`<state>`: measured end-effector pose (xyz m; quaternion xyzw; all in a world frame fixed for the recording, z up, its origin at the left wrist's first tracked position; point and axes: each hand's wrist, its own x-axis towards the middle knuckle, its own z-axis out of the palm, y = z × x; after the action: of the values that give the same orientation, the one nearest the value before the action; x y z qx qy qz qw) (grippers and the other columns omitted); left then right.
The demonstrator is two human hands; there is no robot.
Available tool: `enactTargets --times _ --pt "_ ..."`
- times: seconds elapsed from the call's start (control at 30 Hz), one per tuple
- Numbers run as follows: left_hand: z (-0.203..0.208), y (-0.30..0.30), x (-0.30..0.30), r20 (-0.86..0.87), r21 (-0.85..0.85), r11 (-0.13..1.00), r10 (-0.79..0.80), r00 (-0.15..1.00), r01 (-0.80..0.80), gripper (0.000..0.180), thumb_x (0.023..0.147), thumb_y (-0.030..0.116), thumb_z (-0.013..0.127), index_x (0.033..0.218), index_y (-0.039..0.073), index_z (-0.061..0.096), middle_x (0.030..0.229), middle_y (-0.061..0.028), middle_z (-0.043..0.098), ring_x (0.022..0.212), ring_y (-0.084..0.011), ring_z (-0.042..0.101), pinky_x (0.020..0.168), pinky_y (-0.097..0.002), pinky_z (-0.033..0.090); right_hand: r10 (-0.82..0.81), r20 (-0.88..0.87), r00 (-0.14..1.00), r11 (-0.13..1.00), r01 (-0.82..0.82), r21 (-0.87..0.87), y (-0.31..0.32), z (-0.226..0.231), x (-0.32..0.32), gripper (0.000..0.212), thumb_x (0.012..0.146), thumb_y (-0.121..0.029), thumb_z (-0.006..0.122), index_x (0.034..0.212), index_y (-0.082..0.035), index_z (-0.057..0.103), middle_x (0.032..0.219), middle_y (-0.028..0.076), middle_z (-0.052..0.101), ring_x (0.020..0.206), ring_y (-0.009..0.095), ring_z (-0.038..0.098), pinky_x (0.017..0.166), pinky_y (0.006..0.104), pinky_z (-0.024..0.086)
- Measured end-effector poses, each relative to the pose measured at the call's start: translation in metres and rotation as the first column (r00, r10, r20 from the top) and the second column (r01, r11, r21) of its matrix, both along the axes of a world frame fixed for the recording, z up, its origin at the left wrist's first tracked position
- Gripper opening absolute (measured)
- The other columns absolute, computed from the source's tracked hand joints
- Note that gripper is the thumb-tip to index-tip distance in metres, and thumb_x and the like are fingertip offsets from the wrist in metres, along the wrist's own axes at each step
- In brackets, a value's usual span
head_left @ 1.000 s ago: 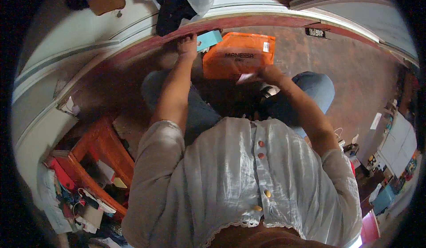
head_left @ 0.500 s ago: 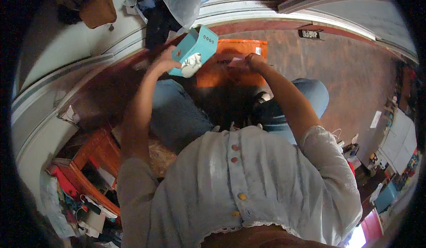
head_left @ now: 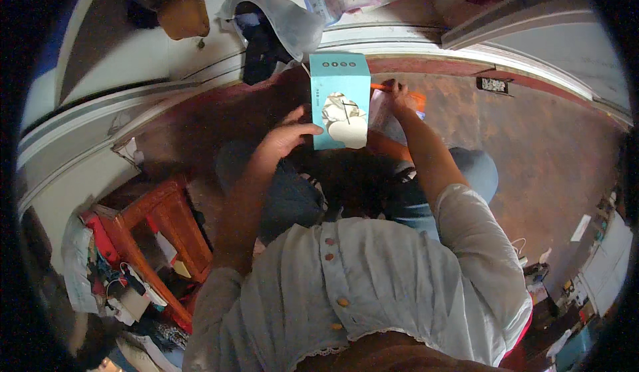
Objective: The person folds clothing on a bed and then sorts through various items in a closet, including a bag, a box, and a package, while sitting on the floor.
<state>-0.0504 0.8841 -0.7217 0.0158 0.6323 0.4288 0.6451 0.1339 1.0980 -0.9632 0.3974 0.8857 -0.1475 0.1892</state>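
Well left of the turquoise box [head_left: 341,85] and nearer our body, we see a reddish wooden frame [head_left: 176,222]. Just beyond the box's upper left corner is a whitish plastic bag [head_left: 296,29]. Our left hand [head_left: 287,137] is at the box's lower left edge, so the box lies right of that grip; we have it closed on the edge, thumb across the front, the other fingers partly hidden. Right of the box, an orange bag [head_left: 393,147] partly shows, and a pale slip [head_left: 382,109] hangs between the box and our right hand [head_left: 399,97], whose fingers are pinched together on it.
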Motion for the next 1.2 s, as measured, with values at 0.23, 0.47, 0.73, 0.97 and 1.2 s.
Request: enactTargets --times 0.23,0.47,0.73,0.97,1.2 --pt "-0.010 -0.008 0.005 0.099 0.036 0.984 0.170 0.980 -0.175 0.048 0.067 0.005 0.063 0.112 0.010 0.046 0.102 -0.0073 0.056 0.092 -0.0236 0.054 0.077 -0.0397 0.044 0.132 0.064 0.989 0.967 -0.114 -0.228 0.003 0.016 -0.013 0.045 0.075 -0.039 0.053 0.109 -0.010 0.051 0.106 0.011 0.056 0.089 0.027 0.058 0.075 0.0392 0.045" --pt "-0.005 -0.006 0.016 0.288 0.081 0.980 0.151 0.946 -0.181 0.042 0.070 0.011 0.062 0.110 0.008 0.050 0.105 -0.0050 0.054 0.097 -0.0200 0.050 0.083 -0.0396 0.039 0.782 0.045 0.622 0.606 -0.740 -0.290 0.016 0.112 -0.037 0.029 0.069 -0.027 0.059 0.088 -0.007 0.064 0.091 0.015 0.060 0.082 0.026 0.058 0.072 0.0389 0.044" --pt "0.006 -0.027 0.039 0.143 0.474 0.870 0.075 0.987 -0.135 0.043 0.076 0.005 0.054 0.117 0.005 0.042 0.118 -0.0094 0.046 0.106 -0.0210 0.045 0.091 -0.0363 0.035 -0.599 -0.149 0.786 0.202 -0.031 -0.979 0.015 0.244 -0.017 0.039 0.073 -0.014 0.057 0.109 -0.001 0.051 0.096 0.006 0.057 0.083 0.015 0.054 0.074 0.0277 0.044" --pt "-0.022 -0.058 0.034 -0.717 0.517 0.729 0.084 0.692 0.448 0.054 0.079 -0.004 0.046 0.128 0.007 0.027 0.128 -0.0129 0.035 0.121 -0.0228 0.031 0.100 -0.0346 0.024 -0.850 -0.013 0.527 -0.178 -0.310 -0.934 -0.043 0.275 -0.037 0.043 0.076 -0.007 0.052 0.117 -0.005 0.040 0.105 0.008 0.053 0.096 0.021 0.052 0.083 0.0345 0.044" --pt "0.083 -0.069 0.036 -0.182 0.650 0.737 0.391 0.902 -0.188 0.032 0.080 0.004 0.046 0.113 0.003 0.045 0.112 -0.0092 0.047 0.107 -0.0169 0.043 0.090 -0.0301 0.034 -0.564 -0.272 0.780 0.147 -0.229 -0.962 -0.088 0.312 -0.077 0.037 0.080 -0.011 0.052 0.115 -0.003 0.045 0.106 0.008 0.054 0.087 0.017 0.056 0.070 0.0278 0.048"
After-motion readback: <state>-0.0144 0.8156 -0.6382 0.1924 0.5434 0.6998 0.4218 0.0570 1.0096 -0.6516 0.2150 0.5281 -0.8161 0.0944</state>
